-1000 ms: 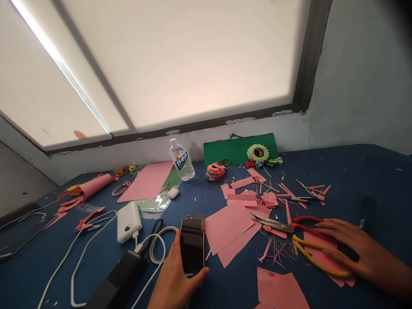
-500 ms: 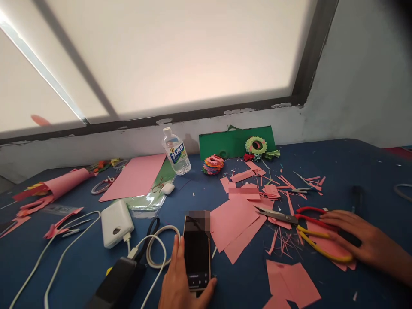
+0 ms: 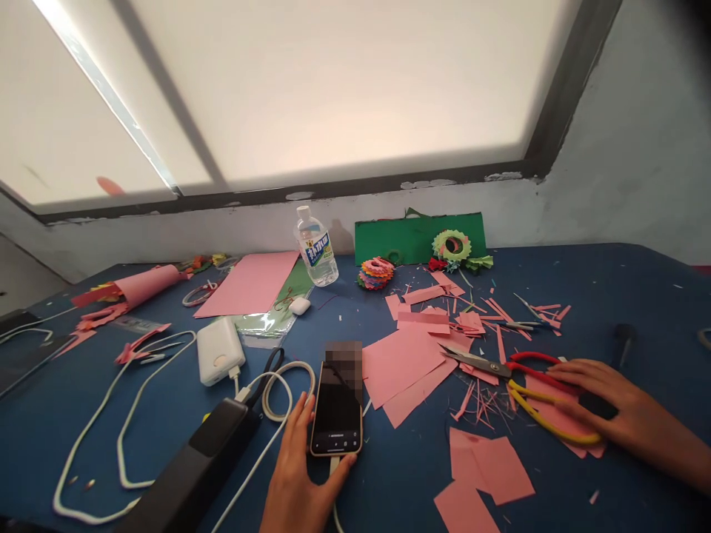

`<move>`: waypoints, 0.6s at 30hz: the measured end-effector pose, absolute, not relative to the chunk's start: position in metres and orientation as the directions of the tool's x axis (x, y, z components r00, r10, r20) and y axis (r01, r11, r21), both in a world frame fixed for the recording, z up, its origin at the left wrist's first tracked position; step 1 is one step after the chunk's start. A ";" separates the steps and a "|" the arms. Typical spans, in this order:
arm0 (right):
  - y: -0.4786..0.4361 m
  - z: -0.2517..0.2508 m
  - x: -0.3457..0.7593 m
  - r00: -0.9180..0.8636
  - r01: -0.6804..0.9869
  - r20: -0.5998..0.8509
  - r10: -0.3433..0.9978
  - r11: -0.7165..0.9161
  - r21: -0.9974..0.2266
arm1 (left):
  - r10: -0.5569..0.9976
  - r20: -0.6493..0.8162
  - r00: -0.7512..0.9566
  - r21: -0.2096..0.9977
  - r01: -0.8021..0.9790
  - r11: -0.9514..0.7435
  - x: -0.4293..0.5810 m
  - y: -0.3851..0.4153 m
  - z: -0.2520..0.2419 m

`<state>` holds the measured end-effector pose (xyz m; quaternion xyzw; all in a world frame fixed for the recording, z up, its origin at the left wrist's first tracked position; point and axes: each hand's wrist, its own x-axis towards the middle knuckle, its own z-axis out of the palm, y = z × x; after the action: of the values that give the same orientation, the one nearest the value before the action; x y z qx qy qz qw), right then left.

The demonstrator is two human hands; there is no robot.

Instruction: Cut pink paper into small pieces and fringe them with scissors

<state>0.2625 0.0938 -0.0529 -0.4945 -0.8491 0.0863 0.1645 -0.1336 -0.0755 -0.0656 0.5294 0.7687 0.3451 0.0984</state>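
My left hand [image 3: 303, 474] is at the lower middle, holding a smartphone [image 3: 336, 414] by its edges. Its fingers lie along the phone's left side and the thumb touches the lower right corner. A white cable runs from the phone's bottom end. On the right, my right hand [image 3: 605, 403] is on the handles of a pair of scissors [image 3: 516, 369], one red and one yellow. The blades are slightly apart and point left over pink paper scraps. Between the hands lie pink paper sheets [image 3: 403, 363], with smaller pink pieces [image 3: 503, 468] nearer me.
A white power bank [image 3: 221, 351] and a long black device [image 3: 216, 437] with white cables lie on the left. A water bottle [image 3: 318, 252], a green board [image 3: 383, 235] and folded paper rings [image 3: 376, 272] stand at the back. A pink paper roll [image 3: 147, 285] is far left.
The view has shifted a little, so most things sit slightly differently in the picture. My left hand has slid lower along the phone. My right hand has stayed on the scissors.
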 end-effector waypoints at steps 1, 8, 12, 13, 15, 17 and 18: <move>0.095 -0.053 0.262 -0.452 0.810 0.201 0.869 0.494 -0.317 | 0.881 0.221 -0.417 0.635 0.748 0.195 -0.134 -0.074 -0.066; 0.096 -0.059 0.262 -0.423 0.795 0.253 0.870 0.490 -0.356 | 0.840 0.340 -0.423 0.629 0.766 0.131 -0.132 -0.069 -0.077; 0.100 -0.061 0.264 -0.417 0.786 0.257 0.872 0.488 -0.381 | 0.825 0.335 -0.456 0.640 0.752 0.156 -0.134 -0.067 -0.083; 0.099 -0.059 0.263 -0.405 0.783 0.270 0.873 0.484 -0.391 | 0.820 0.328 -0.470 0.647 0.744 0.167 -0.135 -0.066 -0.084; 0.092 -0.052 0.262 -0.353 0.773 0.330 0.875 0.472 -0.424 | 0.809 0.328 -0.488 0.656 0.734 0.177 -0.136 -0.066 -0.085; 0.075 -0.044 0.260 -0.288 0.755 0.410 0.865 0.468 -0.458 | 0.806 0.332 -0.490 0.652 0.737 0.179 -0.139 -0.065 -0.086; 0.064 -0.041 0.260 -0.268 0.746 0.432 0.861 0.469 -0.473 | 0.813 0.327 -0.481 0.645 0.743 0.180 -0.140 -0.066 -0.085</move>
<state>0.2595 0.0640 -0.0414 -0.5076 -0.7914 0.0876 0.3290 -0.1405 -0.0657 -0.0850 0.5073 0.7668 0.3906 0.0451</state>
